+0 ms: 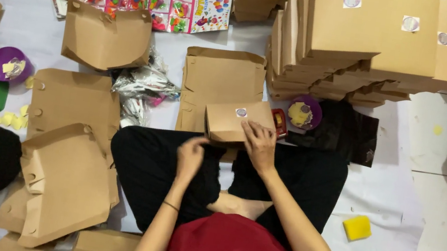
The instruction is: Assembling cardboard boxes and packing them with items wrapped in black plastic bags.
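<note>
Head view, the only one: person sits cross-legged on the floor (440,134), which is covered with a white sheet, and a small closed kraft box (234,122) rests at the front of the lap against the knees, a round sticker (241,112) on its top face. Right hand (259,145) lies flat on the box's near right edge, fingers spread and pressing down, not curled around it. Left hand (190,156) is just beside the box's near left corner, fingers loosely bunched; can't tell whether it pinches anything, and it looks apart from the cardboard. Judgement on handling: thin folded cardboard, so light and fairly stiff across the flat faces but easy to crush at the corners and along the flap seams; matte surface, good friction, no slip risk. Contents not visible, so the weight could be more than the empty shell. Best hold is palm on top with the thumb and fingers on two opposite side walls, or both hands on the short ends; avoid squeezing mid-panel and avoid dragging over the sticker. Around it: flat unfolded box blanks (219,83) just behind the box, more blanks (66,179) to the left, a tall stack of finished boxes (366,40) at upper right, a purple bowl (304,112) and a small red item (279,122) just right of the box, a yellow sponge (357,227) well apart at right.
</note>
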